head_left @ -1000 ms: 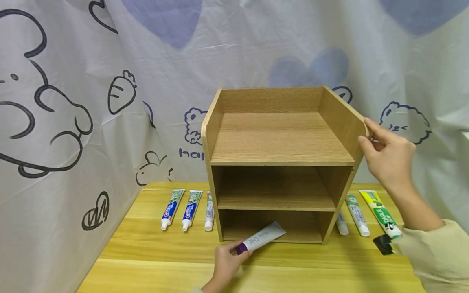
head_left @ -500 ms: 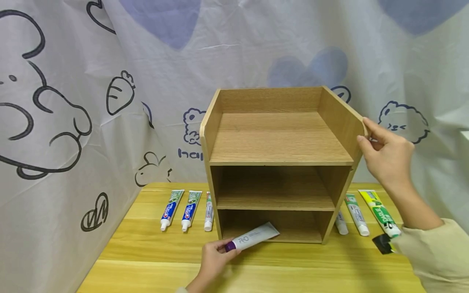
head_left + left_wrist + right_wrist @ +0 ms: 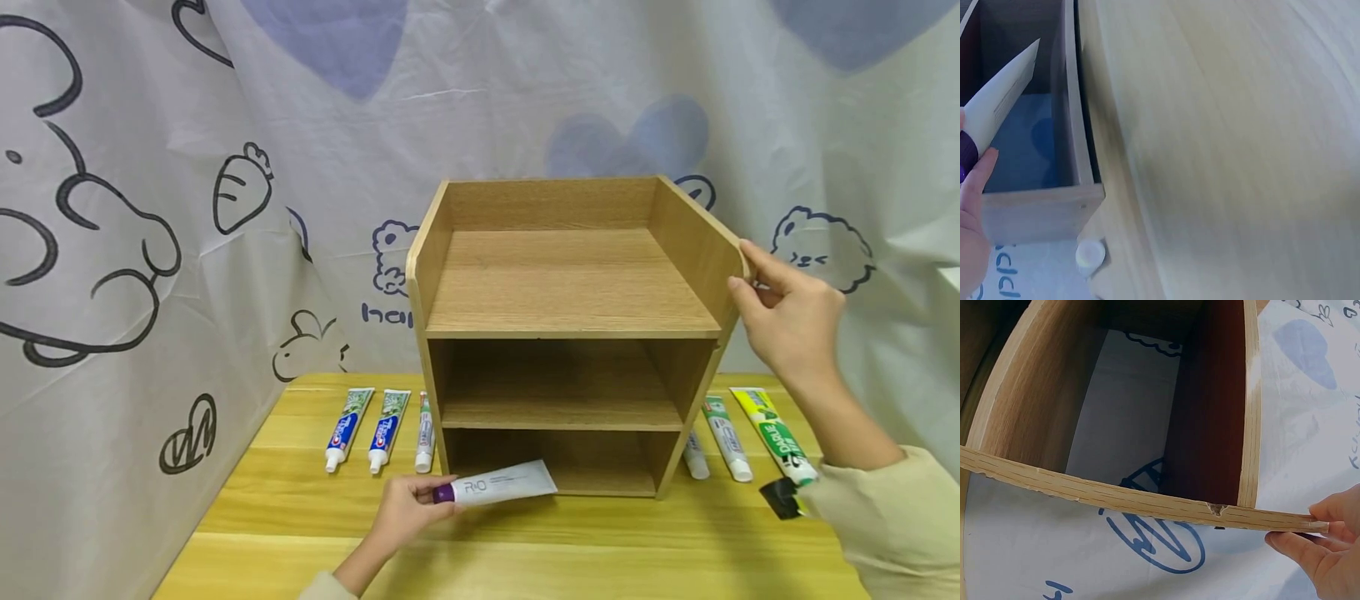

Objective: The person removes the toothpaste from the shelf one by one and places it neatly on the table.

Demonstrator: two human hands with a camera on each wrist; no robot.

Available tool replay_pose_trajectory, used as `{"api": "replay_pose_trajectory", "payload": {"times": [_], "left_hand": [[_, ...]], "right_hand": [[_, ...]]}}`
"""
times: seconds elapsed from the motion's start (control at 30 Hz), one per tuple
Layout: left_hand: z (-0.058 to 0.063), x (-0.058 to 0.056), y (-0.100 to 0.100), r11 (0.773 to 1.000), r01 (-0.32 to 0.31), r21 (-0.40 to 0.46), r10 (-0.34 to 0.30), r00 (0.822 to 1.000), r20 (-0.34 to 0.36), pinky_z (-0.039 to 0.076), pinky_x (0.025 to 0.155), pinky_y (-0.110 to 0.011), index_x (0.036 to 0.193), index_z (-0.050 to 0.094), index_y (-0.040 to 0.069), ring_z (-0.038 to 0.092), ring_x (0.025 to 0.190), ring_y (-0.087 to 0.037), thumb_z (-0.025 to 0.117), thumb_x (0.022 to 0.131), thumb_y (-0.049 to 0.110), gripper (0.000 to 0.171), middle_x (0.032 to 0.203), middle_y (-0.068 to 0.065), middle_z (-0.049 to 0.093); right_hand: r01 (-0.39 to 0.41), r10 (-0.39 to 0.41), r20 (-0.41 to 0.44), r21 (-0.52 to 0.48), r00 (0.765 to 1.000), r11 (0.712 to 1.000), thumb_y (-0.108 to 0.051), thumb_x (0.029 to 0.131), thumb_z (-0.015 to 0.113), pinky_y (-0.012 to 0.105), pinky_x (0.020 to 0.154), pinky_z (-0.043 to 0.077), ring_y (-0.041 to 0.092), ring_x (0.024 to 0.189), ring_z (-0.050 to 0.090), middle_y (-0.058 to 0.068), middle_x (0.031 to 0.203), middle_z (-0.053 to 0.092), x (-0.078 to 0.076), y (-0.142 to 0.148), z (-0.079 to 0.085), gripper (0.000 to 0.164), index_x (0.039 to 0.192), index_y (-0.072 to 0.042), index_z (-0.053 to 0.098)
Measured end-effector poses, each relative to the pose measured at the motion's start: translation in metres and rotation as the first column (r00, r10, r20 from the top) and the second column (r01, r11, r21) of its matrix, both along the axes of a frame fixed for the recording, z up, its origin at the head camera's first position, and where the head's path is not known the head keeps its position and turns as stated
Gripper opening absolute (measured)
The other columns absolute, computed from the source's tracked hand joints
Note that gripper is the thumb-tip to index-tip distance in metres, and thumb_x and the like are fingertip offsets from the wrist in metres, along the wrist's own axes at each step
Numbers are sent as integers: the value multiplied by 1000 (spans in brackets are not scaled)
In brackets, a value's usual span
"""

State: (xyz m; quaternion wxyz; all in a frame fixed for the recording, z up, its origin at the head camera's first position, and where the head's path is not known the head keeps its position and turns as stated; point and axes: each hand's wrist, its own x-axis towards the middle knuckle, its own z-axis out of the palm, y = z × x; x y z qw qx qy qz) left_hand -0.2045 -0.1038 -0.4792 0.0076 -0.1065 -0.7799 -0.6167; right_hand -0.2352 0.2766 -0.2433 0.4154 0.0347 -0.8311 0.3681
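A white toothpaste tube (image 3: 504, 485) with a purple cap lies nearly level in my left hand (image 3: 408, 510), which pinches it by the cap end. Its flat end points right, in front of the bottom opening of a wooden shelf (image 3: 570, 287). The left wrist view shows the tube (image 3: 999, 100) overlapping that compartment, thumb and finger at the purple cap. My right hand (image 3: 797, 321) grips the upper front edge of the shelf's right side panel; in the right wrist view, thumb and fingers of the hand (image 3: 1329, 544) pinch the panel edge (image 3: 1257, 519) from both faces.
Two blue-and-green Crest tubes (image 3: 349, 429) and a slim white tube (image 3: 425, 433) lie left of the shelf. To its right lie a partly hidden tube (image 3: 695, 457), a green-and-white tube (image 3: 727, 439) and a yellow-green Darlie tube (image 3: 774, 435). A printed curtain (image 3: 525, 100) hangs behind.
My left hand has moved left with the toothpaste tube, which has turned from slanting upward to nearly level. The right hand keeps its grip on the shelf panel.
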Motion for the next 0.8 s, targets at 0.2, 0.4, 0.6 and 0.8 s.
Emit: {"api": "replay_pose_trajectory", "payload": {"times": [0.2,0.4,0.6,0.8], "left_hand": [[7,0,-16,998,63,-13,-63,998,-3,57,66,-26,101,62,-16,70,78,-25,74,69,-4,37,98,-35,63],[15,-1,-33,992,114,-62,-114,993,-5,57,65,-25,102,62,-17,70,74,-13,74,70,-2,38,97,-35,64],[19,-1,-53,988,118,-98,-115,993,32,57,66,-26,102,62,-17,69,73,-9,74,70,-1,38,97,-35,63],[24,2,-72,991,108,-85,-102,992,71,57,69,-26,105,60,-18,69,77,-11,73,71,0,41,99,-36,63]], "right_hand": [[-11,11,-4,-5,1000,1000,0,83,61,-8,56,34,-34,63,37,28,112,59,0,0,0,39,122,-3,58],[-14,14,-11,-1,1000,1000,0,83,62,-8,56,34,-34,63,37,29,112,59,0,0,0,40,122,-2,58],[-20,20,-7,-2,1000,1000,0,83,62,-8,56,35,-34,64,37,28,113,59,0,0,-1,40,123,-3,58],[-26,26,-11,-14,1000,1000,0,83,62,-7,57,36,-34,65,36,27,113,59,-1,1,-1,40,123,-4,58]]}}
